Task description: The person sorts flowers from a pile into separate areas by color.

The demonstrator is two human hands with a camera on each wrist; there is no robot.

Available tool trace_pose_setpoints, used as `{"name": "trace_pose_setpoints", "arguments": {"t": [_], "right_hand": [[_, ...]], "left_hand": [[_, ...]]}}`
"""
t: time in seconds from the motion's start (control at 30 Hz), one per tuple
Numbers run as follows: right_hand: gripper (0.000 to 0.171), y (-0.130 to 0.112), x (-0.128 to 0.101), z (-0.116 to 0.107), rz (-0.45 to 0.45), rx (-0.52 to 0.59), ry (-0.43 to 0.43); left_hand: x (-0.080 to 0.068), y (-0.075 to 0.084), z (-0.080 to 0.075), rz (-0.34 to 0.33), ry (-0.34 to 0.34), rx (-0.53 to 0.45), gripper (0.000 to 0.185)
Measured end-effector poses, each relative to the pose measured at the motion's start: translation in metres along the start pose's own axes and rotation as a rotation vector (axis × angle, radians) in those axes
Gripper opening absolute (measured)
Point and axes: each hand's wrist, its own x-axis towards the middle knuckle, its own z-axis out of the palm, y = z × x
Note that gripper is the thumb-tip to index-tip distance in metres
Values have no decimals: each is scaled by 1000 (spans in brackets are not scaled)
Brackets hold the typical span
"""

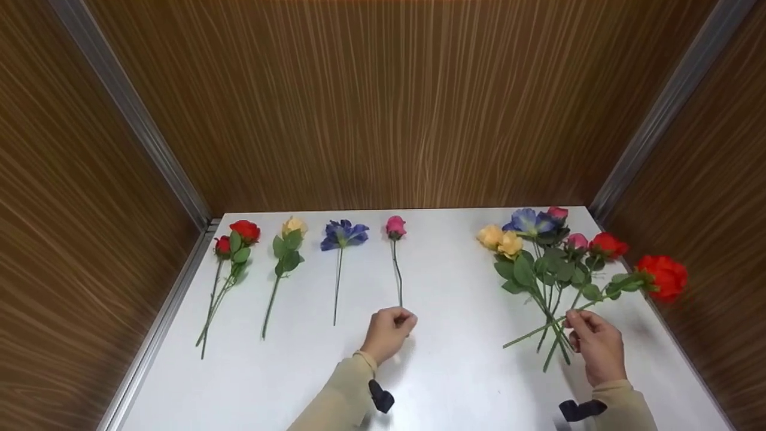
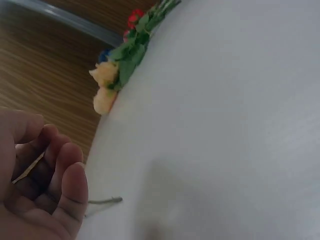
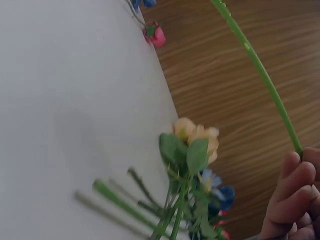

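Observation:
My right hand (image 1: pixel 598 347) pinches the green stem of a red rose (image 1: pixel 661 278), held slanting across a bunch of flowers (image 1: pixel 553 266). In the right wrist view the rose's stem (image 3: pixel 267 80) runs up from the fingertips, its bloom out of view. My left hand (image 1: pixel 388 335), fingers loosely curled, is over the lower end of a single pink rose (image 1: pixel 395 227). In the left wrist view this rose's stem end (image 2: pixel 106 201) shows past the fingers, against the white table, and the rest is hidden behind the hand.
On the white table (image 1: pixel 455 359) lie a blue flower (image 1: pixel 344 233), a yellow rose (image 1: pixel 293 226) with leaves, and a pair of red roses (image 1: pixel 244 230) at far left. Wood-grain panels (image 1: pixel 383 108) wall the back and both sides.

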Motion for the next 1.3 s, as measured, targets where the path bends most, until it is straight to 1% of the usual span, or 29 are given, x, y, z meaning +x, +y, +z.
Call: {"name": "trace_pose_setpoints", "arguments": {"t": [0.1,0.2,0.27,0.37,0.47,0.6,0.73,0.87,0.97,1.07,1.17,1.3], "right_hand": [[38,-5,-4,15,-33,-28,-36],[37,-9,-7,33,-85,-71,-88],[34,-11,-9,46,-120,-111,-123],[32,-15,-13,64,-155,-128,-184],[30,-18,-17,81,-185,-136,-231],[24,-16,-21,102,-226,-129,-271],[20,-13,-27,120,-236,-120,-302],[18,-12,-32,133,-246,-111,-328],[17,-12,-35,141,-267,-102,-343],[16,-15,-39,148,-264,-99,-358],[13,-27,-49,156,-260,-99,-367],[9,-42,-59,163,-267,-96,-384]], "left_hand": [[-8,16,5,89,-36,51,12],[-15,28,11,166,-64,102,13],[-19,33,15,204,-74,150,13],[-23,39,20,235,-77,219,13],[-27,42,23,246,-79,262,17],[-31,42,26,223,-100,278,19],[-34,38,27,192,-130,283,15],[-37,37,26,194,-144,280,10],[-39,36,25,222,-126,286,8],[-40,34,24,255,-84,306,7],[-40,32,22,272,-53,319,5],[-41,31,20,273,-52,323,3]]}}
